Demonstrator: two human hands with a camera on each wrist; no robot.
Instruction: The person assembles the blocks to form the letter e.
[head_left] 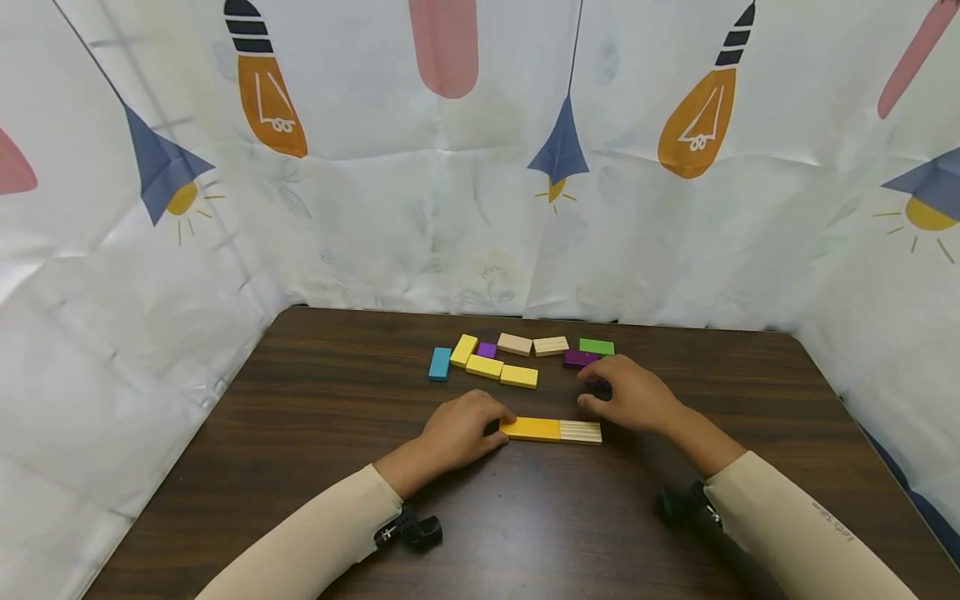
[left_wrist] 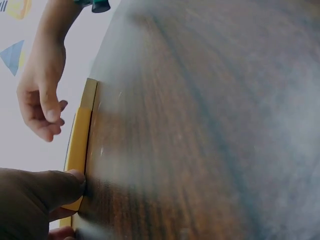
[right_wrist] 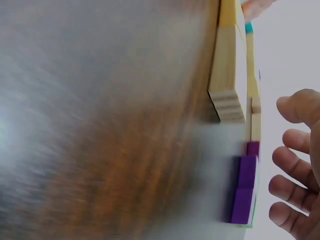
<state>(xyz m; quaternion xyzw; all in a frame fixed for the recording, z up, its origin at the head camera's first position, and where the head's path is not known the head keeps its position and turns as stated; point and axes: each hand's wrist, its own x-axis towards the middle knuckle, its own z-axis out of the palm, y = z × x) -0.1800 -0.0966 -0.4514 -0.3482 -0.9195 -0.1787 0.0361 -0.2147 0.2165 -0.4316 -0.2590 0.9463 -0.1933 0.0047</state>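
On the bench (head_left: 322, 417), 2 blocks are set end to end: the orange-yellow block (head_left: 534, 429), its left end pinched by the left hand (head_left: 459, 427), and a wooden block (head_left: 581, 432). The right hand (head_left: 636, 396) is poised near purple blocks (right_wrist: 245, 172), fingers loosely parted, nothing gripped.

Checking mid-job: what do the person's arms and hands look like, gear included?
The left hand and right hand are ungloved. The left sleeve and right sleeve are cream; the right bears small dark lettering, unreadable here. Dark devices sit at both wrists, left device and right device.
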